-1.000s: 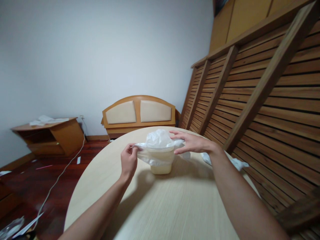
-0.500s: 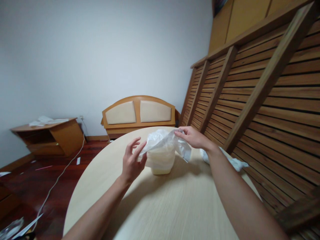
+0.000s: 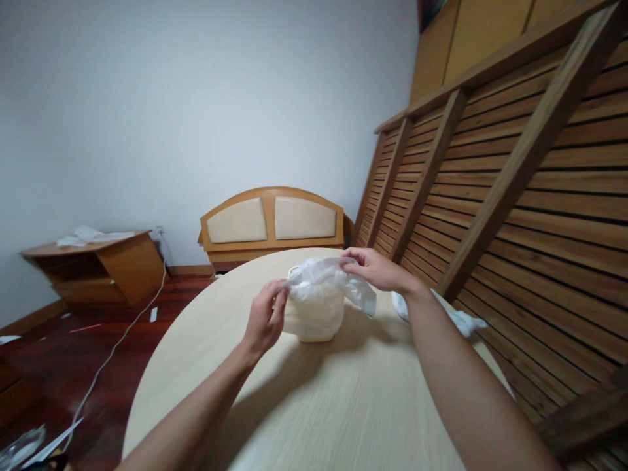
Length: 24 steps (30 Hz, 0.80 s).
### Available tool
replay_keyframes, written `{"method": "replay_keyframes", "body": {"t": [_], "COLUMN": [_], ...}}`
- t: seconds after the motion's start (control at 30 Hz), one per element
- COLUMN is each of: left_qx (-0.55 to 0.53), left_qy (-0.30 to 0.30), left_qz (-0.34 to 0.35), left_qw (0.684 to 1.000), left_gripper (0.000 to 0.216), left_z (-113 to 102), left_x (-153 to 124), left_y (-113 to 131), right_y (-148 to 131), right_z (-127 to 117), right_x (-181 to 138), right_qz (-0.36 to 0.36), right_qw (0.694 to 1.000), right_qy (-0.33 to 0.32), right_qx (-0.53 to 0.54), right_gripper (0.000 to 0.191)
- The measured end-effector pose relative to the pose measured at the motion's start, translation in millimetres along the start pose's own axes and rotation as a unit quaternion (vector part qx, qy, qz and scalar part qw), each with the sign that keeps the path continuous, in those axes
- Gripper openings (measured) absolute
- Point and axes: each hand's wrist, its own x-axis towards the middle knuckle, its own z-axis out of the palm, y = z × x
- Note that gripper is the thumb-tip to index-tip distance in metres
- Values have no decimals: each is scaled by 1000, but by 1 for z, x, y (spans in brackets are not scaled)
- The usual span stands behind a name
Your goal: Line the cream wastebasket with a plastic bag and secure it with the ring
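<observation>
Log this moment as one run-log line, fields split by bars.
left hand: pinching white bag | right hand: holding bag farther right | pale container: on round table, bag around its sides

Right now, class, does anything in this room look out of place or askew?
Yes: at left, a pale cable trails across the floor, a pink stick and white slip lying near it like litter. The plastic bag also droops lopsidedly past the right of the tub.

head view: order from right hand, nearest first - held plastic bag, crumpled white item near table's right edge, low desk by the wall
1. Plastic bag, held in the right hand
2. Crumpled white item, right, partly behind the forearm
3. Low desk, far left, beyond the table
</observation>
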Motion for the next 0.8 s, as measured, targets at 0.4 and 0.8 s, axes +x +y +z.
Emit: {"method": "replay_keyframes", "body": {"t": [0.4,0.8], "left_qx": [-229,-192], "left_qy": [21,-21], "left_qz": [-313,-442], "left_qw": [922,876], "left_gripper": [47,46], "left_z": [9,29], "left_x": [57,44], "left_y": [-49,-88], "right_y": [39,67], "right_z": [-22,1], "right_x": [26,75], "right_qz": [119,169], "right_qw": [989,973], "right_qy": [83,153], "right_qx": [4,34], "right_gripper": [26,23]}}
